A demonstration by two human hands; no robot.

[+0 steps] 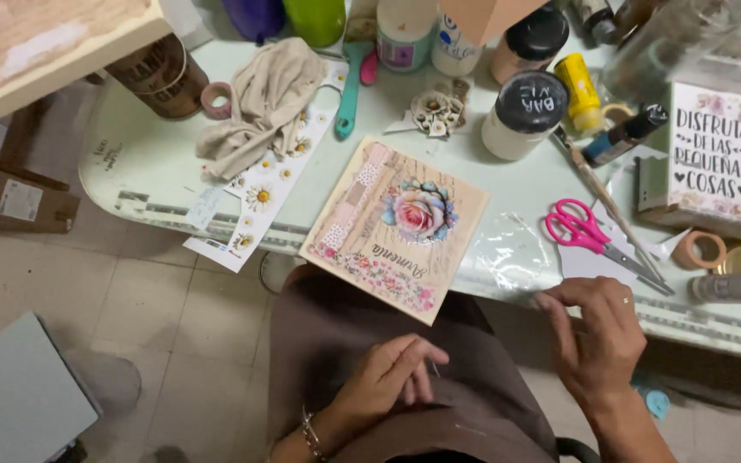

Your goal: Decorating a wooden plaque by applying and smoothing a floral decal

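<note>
The person's left hand (pixel 392 377) is resting over the brown-clothed lap (pixel 336 343), fingers curled loosely together; a thin, small thing seems to be showing at the fingertips, but it is too small to tell what it is or whether it is being held. The right hand (pixel 598 339) is hovering at the near edge of the pale green worktop (pixel 130 163), its fingers bent and drawn close, the fingertips lying against a crinkled sheet of clear plastic film (pixel 508 253); whether they are pinching it cannot be told.

Between the two hands, a square wooden plaque decorated with a pink rose, lace strips and a flowered border (pixel 396 227) is lying tilted, its near corner hanging over the worktop's edge above the lap. Just beyond the right hand, pink-handled scissors (pixel 589 236) are lying on white paper, with a thin wooden brush (pixel 602 197) just beside them. Farther back, a white jar with a black lid (pixel 525 116), a yellow tube (pixel 578 90) and a teal-handled brush (pixel 349 94) are crowding the worktop. To the left, a crumpled beige cloth (pixel 263 103) is lying partly over a sheet of daisy cut-outs (pixel 259 193). A framed sign with flowers and lettering (pixel 718 159) is standing at the right.
</note>
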